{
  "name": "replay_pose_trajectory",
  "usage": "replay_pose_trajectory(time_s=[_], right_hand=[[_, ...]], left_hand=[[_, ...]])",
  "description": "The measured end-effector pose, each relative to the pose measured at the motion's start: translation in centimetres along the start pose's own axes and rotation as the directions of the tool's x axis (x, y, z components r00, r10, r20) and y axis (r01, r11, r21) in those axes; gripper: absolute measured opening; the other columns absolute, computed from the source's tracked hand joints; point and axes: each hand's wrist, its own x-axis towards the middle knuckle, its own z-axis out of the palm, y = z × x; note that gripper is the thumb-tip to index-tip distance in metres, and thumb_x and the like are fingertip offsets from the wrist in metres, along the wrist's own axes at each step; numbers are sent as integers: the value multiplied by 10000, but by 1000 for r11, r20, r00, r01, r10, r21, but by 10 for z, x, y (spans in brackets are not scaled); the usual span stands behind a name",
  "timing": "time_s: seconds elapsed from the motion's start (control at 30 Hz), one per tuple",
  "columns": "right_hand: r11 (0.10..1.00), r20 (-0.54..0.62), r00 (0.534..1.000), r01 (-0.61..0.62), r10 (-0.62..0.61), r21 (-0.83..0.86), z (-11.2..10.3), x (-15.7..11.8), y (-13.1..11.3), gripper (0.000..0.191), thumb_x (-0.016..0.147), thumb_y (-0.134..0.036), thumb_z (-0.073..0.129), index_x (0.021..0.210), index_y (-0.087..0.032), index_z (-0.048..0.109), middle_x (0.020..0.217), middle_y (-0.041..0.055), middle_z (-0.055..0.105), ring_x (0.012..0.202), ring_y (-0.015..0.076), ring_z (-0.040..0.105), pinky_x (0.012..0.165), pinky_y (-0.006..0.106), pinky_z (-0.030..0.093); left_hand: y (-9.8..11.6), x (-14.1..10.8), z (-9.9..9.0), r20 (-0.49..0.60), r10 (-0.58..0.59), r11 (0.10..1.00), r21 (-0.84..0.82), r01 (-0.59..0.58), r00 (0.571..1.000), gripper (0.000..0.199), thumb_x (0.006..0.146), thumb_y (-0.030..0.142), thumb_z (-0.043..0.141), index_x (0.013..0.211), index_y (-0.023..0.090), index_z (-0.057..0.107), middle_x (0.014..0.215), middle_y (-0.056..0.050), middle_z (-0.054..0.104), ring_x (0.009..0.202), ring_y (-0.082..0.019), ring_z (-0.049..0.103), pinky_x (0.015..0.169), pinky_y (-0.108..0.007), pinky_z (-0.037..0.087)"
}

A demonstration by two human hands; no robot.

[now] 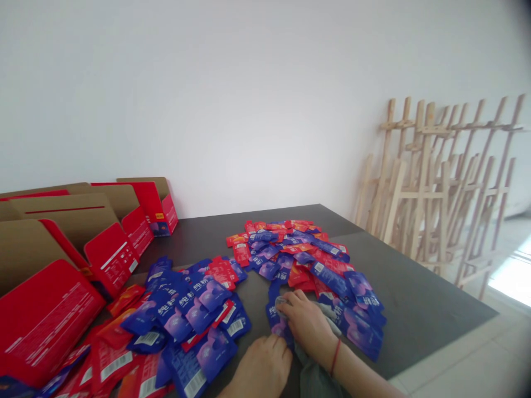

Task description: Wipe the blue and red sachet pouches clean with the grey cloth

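My right hand (pixel 305 323), with a red cord at the wrist, grips a grey cloth (pixel 317 376) and presses it on a blue pouch (pixel 274 315). Curled fingers of my left hand (pixel 263 362) pinch the lower end of that same pouch, which lies on the dark table (pixel 423 298). To the right and behind spreads a pile of blue and red pouches (pixel 332 279). Another heap of blue pouches (pixel 194 304) is left of my hands, with red pouches (pixel 110 359) nearer the boxes. My hands cover part of the held pouch.
Open red cardboard boxes (pixel 45 315) stand in a row along the left side. A white wall (pixel 249 110) rises behind the table. Several wooden easels (pixel 423 188) lean beyond the table's right edge, over a tiled floor (pixel 468 354).
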Motion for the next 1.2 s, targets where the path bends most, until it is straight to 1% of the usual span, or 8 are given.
replay_pose_trajectory(time_s=[0.17,0.27,0.4,0.5,0.57,0.83,1.03,1.2], right_hand=[[998,16,998,59,-59,4,7,-24,-2,425,909,-20,459,1122,-265,734,1247,39,671,1134,243,552,901,329,480],[998,20,997,70,-70,-4,8,-28,-2,383,926,-48,476,1107,-262,737,1224,39,677,1106,243,561,868,328,483],[998,-4,999,36,-37,-43,5,-6,-1,389,941,-58,461,1171,-246,713,1251,52,660,1121,250,544,851,321,483],[997,-16,1000,-26,25,-72,5,8,0,383,950,-62,454,1187,-228,706,1243,66,657,1127,258,538,847,323,483],[995,-9,999,-39,38,-94,5,8,-2,363,959,-73,455,1170,-220,712,1225,74,661,1125,267,540,849,337,483],[995,19,999,36,-35,-91,3,-34,-13,231,983,-155,518,1048,-218,731,1133,54,687,1062,261,560,840,354,466],[996,-2,999,-32,32,-79,1,-15,-9,292,971,-120,484,1088,-232,728,1177,67,671,1088,256,540,801,328,464],[994,-16,996,-93,92,-49,2,-9,-6,340,924,-97,500,1157,-231,708,1182,86,659,1101,258,516,834,329,466]], left_hand=[[-4,2,13,-114,-46,999,-25,43,992,122,958,113,594,1034,122,689,1104,-123,710,1095,-278,659,900,-392,563],[-2,3,11,-49,-72,996,-63,68,996,182,963,88,567,1107,117,675,1189,-135,695,1169,-277,634,947,-384,550],[1,3,-7,57,-110,987,-110,116,992,251,986,60,493,1180,115,643,1300,-148,647,1247,-266,590,1023,-400,507],[2,2,-19,104,-139,982,-110,151,985,291,976,48,474,1223,114,614,1308,-155,637,1211,-271,608,996,-413,523],[1,0,-21,105,-152,980,-113,164,983,302,964,40,467,1214,127,613,1261,-139,656,1157,-269,632,967,-419,537],[-4,-1,-6,6,-110,983,-145,110,994,340,929,19,499,1231,121,617,1210,-121,668,1082,-266,650,916,-400,551],[-6,-2,-1,-96,-61,997,-42,58,993,354,925,-34,446,1192,120,620,1142,-129,681,1023,-228,670,877,-344,542],[-7,-6,-12,-67,-59,998,24,60,996,299,943,-7,447,1135,126,633,1056,-110,692,935,-238,684,782,-351,556]])
